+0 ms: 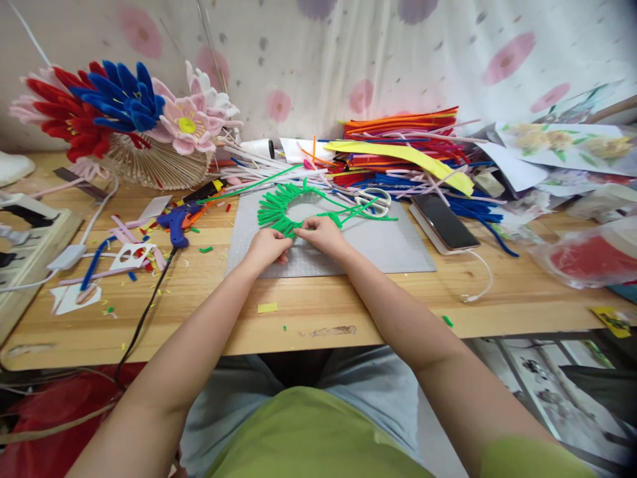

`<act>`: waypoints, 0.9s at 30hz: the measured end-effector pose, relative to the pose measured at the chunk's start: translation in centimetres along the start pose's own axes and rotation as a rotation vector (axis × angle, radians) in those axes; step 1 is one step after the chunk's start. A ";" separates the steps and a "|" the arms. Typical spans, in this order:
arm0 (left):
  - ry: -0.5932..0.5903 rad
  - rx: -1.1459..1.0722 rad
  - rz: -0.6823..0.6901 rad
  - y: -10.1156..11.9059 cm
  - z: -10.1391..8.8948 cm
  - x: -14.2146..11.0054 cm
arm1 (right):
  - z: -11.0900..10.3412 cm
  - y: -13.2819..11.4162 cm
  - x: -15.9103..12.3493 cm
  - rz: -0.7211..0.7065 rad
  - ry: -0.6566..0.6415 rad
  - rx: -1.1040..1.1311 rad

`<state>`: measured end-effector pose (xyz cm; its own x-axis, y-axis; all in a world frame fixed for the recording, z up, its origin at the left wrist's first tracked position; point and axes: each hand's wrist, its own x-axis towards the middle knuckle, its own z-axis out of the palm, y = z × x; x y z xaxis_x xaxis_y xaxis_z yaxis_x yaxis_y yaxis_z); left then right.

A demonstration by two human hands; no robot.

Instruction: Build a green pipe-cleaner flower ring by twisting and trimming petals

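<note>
A green fringed ring of pipe cleaners point(273, 207), made of many short loops side by side, curves over the grey cutting mat point(398, 249). My left hand point(269, 248) pinches its near edge. Close beside it, the fingers of my right hand point(322, 235) are pressed together on the same green piece, with the fingertips of both hands almost meeting. What lies between the fingertips is partly hidden. Long green stems run off to the right, by the white-handled scissors point(375, 203) on the mat.
Left of the mat lie a blue glue gun point(179, 220) with a black cord and scattered scraps. Fuzzy flowers point(127, 99) stand at the back left. Bundled coloured pipe cleaners point(398, 136) fill the back. A phone point(445, 222) with a white cable sits at right.
</note>
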<state>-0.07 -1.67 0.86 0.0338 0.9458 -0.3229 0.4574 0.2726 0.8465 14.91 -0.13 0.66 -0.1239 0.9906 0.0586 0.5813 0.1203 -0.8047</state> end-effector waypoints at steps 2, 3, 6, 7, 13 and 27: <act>-0.003 0.004 -0.011 0.1 0.0 0.0 | 0.1 0.0 0.1 0.013 0.074 -0.057; -0.004 0.012 -0.012 0.1 0.0 0.0 | 0.1 0.0 0.1 0.020 0.123 -0.098; -0.011 0.049 0.005 -0.2 0.1 0.2 | -0.1 0.0 0.2 0.032 0.243 -0.226; -0.014 0.060 0.012 -0.3 0.1 0.2 | -0.2 0.1 0.2 0.030 0.257 -0.250; -0.010 0.127 0.031 -0.9 0.1 0.6 | -0.4 0.2 0.5 -0.047 0.206 -0.274; 0.027 0.196 0.141 -0.3 0.0 -0.4 | -1.2 0.7 1.2 -0.133 -0.128 -0.163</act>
<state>-0.22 -2.11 0.70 0.0873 0.9772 -0.1937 0.6135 0.1004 0.7833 16.08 1.24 0.89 -0.3031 0.9501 0.0737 0.6737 0.2684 -0.6885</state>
